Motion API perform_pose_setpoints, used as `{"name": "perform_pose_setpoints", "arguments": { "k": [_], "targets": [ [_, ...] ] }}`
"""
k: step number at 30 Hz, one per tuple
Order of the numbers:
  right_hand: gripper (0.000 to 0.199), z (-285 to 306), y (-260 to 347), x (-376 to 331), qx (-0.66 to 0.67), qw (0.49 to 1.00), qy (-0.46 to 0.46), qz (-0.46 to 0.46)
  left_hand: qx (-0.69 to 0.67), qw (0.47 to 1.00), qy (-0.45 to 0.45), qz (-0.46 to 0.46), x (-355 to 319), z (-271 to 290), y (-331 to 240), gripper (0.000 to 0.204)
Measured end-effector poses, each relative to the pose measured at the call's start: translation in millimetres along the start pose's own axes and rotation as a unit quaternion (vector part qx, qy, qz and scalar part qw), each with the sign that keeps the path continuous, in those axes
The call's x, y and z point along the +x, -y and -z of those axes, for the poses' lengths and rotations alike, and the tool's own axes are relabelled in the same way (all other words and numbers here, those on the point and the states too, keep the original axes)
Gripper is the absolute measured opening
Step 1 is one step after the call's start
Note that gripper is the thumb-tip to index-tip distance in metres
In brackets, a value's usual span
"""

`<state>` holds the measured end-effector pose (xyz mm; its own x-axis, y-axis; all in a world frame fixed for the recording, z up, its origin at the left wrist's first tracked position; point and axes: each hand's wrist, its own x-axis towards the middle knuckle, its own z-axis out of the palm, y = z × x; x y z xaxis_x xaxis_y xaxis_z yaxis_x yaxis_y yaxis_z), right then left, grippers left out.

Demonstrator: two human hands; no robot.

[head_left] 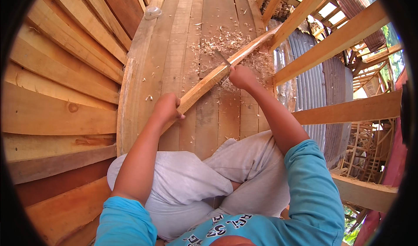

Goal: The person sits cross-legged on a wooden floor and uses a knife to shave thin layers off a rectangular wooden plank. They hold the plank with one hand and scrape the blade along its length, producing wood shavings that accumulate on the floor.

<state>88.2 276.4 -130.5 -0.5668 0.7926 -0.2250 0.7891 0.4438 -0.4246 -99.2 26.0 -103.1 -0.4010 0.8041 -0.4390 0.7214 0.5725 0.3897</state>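
A long squared wooden bar (201,88) slants across the plank floor, from beside my left knee up to the slatted railing at the far right. Round its near end my left hand (166,109) is closed, thumb and fingers wrapped on the wood. My right hand (243,77) is a fist about the handle of a knife, most of the handle hidden by the fingers. The knife's blade (222,57) points up and left, lying across the bar's upper part. Beyond the blade the bar's face looks paler and freshly cut.
Curled wood shavings (226,40) lie heaped around the bar's far half. A small clear plastic item (153,13) rests at the far left of the plank floor (174,46). Stacked boards (61,109) wall the left side; railing slats (331,41) and corrugated metal sheets (311,93) stand at right.
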Motion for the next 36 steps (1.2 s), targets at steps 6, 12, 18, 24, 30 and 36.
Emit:
{"name": "perform_pose_setpoints", "arguments": {
  "k": [6, 12, 18, 24, 30, 36],
  "targets": [
    [0.046, -3.0, 20.3, -10.3, -0.041, 0.998, 0.044, 0.017, -0.001, 1.0, 0.006, -0.008, 2.4, -0.9, 3.2, 0.047],
    [0.046, -8.1, 23.2, -24.3, 0.007, 0.999, 0.043, 0.031, 0.009, 0.999, -0.034, -0.034, 2.6, -4.1, 6.2, 0.039],
    [0.042, 13.5, 20.8, -10.0, 0.007, 0.998, -0.016, -0.058, 0.001, 1.0, -0.003, -0.01, -2.9, 4.2, 3.5, 0.039],
    [0.046, 17.1, -7.6, -1.1, 0.005, 0.997, -0.043, -0.056, -0.017, 0.999, -0.038, -0.005, -4.6, -0.5, 11.6, 0.037],
    [0.046, 10.4, 5.3, -4.3, 0.016, 0.998, -0.007, -0.056, -0.037, 0.999, -0.01, 0.008, -7.0, 12.3, -3.6, 0.036],
    [0.05, 19.8, 18.6, -7.7, 0.003, 0.999, 0.029, -0.044, -0.005, 0.997, -0.08, -0.02, -5.9, -4.8, 14.4, 0.042]
  ]
}}
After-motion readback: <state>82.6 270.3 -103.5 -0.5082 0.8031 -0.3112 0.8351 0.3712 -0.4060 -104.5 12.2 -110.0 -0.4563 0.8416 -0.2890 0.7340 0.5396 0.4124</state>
